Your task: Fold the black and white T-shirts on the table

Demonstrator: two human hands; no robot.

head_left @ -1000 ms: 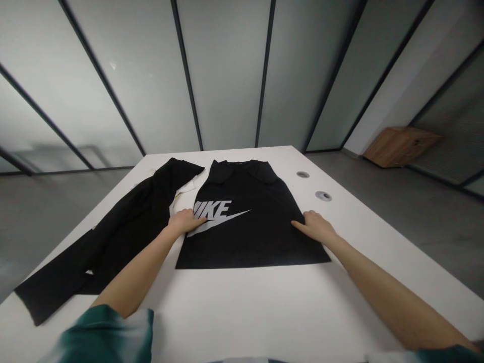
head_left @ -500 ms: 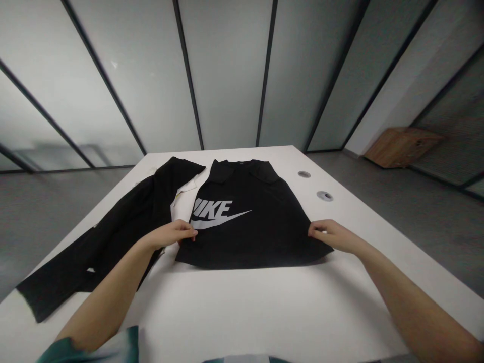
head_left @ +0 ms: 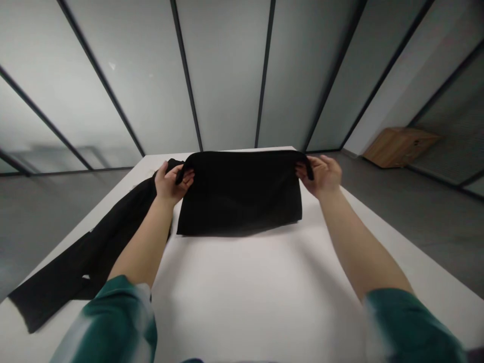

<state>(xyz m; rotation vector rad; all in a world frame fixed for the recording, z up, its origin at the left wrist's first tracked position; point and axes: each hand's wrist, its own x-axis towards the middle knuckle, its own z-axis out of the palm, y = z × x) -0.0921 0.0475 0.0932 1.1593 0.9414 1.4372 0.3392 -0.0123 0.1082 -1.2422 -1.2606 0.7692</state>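
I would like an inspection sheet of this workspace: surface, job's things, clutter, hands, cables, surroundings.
Surface: white rectangular table.
Job's things: black fabric shirt, near hem lifted and carried toward the far edge.
Clutter: long black garment lying left of the shirt.
Hands: left hand in a closed grip on the left hem corner; right hand in a closed grip on the right one.
Cables: nothing seen.
Surroundings: frosted glass wall panels; brown wooden box on the floor.

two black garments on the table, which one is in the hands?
The black shirt in the middle, held at its far edge by left hand and right hand. The black jacket lies untouched, left.
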